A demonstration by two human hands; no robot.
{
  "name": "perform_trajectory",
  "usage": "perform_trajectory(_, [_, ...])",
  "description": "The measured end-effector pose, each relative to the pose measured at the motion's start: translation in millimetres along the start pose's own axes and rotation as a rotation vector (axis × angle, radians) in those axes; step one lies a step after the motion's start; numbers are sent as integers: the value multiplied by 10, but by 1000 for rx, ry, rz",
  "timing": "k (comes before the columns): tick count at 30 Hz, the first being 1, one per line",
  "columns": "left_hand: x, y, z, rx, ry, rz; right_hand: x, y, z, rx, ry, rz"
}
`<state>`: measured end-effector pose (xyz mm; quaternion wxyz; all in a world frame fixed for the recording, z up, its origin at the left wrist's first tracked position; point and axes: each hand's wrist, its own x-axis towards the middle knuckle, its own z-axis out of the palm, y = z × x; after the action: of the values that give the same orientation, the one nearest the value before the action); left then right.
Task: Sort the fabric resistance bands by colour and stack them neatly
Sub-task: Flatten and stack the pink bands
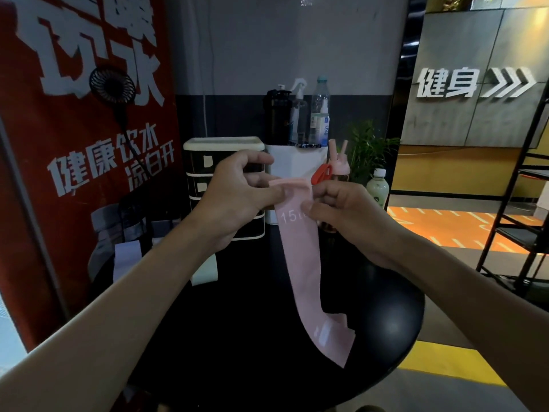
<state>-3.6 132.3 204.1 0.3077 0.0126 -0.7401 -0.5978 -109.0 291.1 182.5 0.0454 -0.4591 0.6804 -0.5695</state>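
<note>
Above the round black table, the left hand and right hand each pinched the long pink fabric resistance band at its 12 o'clock end; its 6 o'clock end lay on the tabletop.

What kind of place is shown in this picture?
Likely a gym: a wall sign reads "fitness" in Chinese, the left hand and right hand hold a pink resistance band, and a water bottle stands behind.
</note>
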Motion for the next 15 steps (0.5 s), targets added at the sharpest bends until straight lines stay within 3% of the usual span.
perform_trajectory(6, [73,33,50,13,45,32,125,-125,-22,-24,98,-16])
perform_trajectory(9, [-24,-125,92,130,94,-29,178,-145,-10,-45,117,-14])
perform_trajectory(15, [-317,-540,248,-78,-101,-276,280,-260,-52,16,142,79])
